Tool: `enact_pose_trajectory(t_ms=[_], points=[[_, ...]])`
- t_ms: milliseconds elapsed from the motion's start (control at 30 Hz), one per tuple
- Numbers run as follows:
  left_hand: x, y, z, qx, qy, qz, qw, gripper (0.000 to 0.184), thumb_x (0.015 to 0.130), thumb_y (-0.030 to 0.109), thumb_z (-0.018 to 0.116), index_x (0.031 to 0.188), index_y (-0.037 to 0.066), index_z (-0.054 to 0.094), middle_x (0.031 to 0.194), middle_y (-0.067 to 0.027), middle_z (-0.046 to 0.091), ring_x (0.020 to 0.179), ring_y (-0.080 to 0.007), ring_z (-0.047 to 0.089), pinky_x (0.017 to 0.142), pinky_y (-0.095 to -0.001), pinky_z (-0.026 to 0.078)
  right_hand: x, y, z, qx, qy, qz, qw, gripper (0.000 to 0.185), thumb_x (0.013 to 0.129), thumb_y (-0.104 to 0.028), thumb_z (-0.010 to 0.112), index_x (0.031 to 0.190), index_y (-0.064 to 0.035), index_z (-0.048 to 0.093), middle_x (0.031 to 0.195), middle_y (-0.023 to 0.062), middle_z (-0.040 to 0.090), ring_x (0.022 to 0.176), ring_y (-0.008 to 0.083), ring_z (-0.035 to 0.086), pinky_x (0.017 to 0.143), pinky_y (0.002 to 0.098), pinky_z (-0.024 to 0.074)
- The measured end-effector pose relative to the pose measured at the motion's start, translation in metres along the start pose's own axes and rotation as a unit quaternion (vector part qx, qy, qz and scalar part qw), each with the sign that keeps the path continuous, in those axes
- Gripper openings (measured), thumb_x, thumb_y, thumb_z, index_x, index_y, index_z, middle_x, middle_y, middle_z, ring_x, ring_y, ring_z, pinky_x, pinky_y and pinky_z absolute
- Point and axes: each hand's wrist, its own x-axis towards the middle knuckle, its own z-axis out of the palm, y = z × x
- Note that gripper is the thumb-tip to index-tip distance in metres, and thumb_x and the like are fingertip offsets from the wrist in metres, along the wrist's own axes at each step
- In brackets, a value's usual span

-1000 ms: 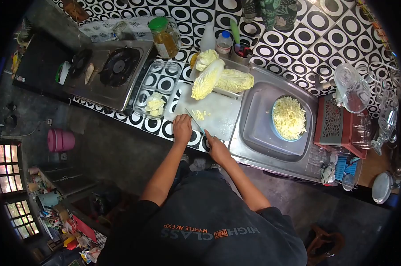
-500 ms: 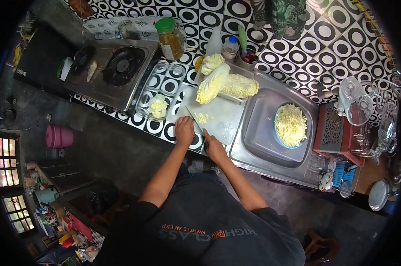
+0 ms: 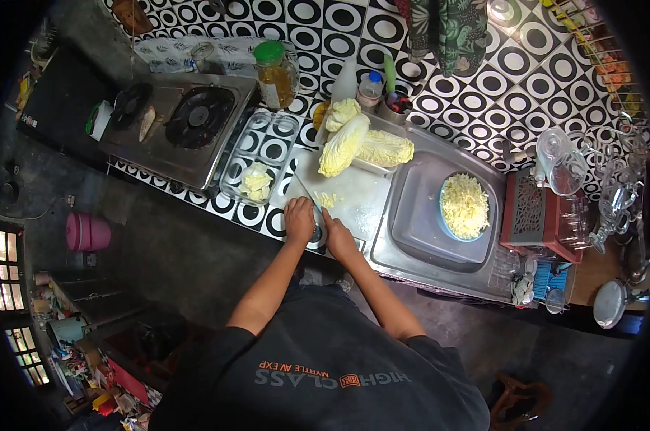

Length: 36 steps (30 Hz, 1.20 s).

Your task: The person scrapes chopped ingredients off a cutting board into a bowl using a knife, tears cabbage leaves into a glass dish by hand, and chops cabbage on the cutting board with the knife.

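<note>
On the white cutting board (image 3: 353,205), a few pale shreds of cabbage (image 3: 325,199) lie beside the blade of a knife (image 3: 305,188). My right hand (image 3: 338,233) is closed round the knife's handle. Just left of the blade, my left hand (image 3: 299,217) is pressed at the board's near edge with its fingers curled; whatever lies under them is hidden. Behind the board, napa cabbages (image 3: 345,146) rest on a tray (image 3: 368,167). A clear container (image 3: 233,172) at the left holds cabbage pieces (image 3: 256,182).
A blue bowl (image 3: 447,224) heaped with shredded cabbage (image 3: 464,205) stands in the sink (image 3: 411,251) at right. The stove (image 3: 160,158) is at left. Behind are an oil jar (image 3: 275,79), bottles (image 3: 370,90) and a red-brown rack (image 3: 529,215).
The view has shifted slightly. My right hand has come closer to my left, and the knife has moved nearer the left hand's fingers. The knife stays in my right hand.
</note>
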Motion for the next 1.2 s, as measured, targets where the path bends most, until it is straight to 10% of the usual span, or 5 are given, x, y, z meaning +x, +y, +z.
enact_pose_trajectory(t_ms=[1200], points=[[0.008,-0.045,0.001,-0.088,-0.023,0.135,0.987,0.006,0.084,0.010,0.068,0.090,0.007,0.068,0.098,-0.0059,0.064,0.100,-0.0268,0.057,0.091,-0.0431,0.041,-0.050,-0.040,0.023,-0.003,0.095,0.081,0.992,0.060,0.099,-0.008,0.052,0.155,-0.0236,0.039,0.103,0.0247,0.058,0.093,0.0440,0.064,0.082,0.0513,0.0504]])
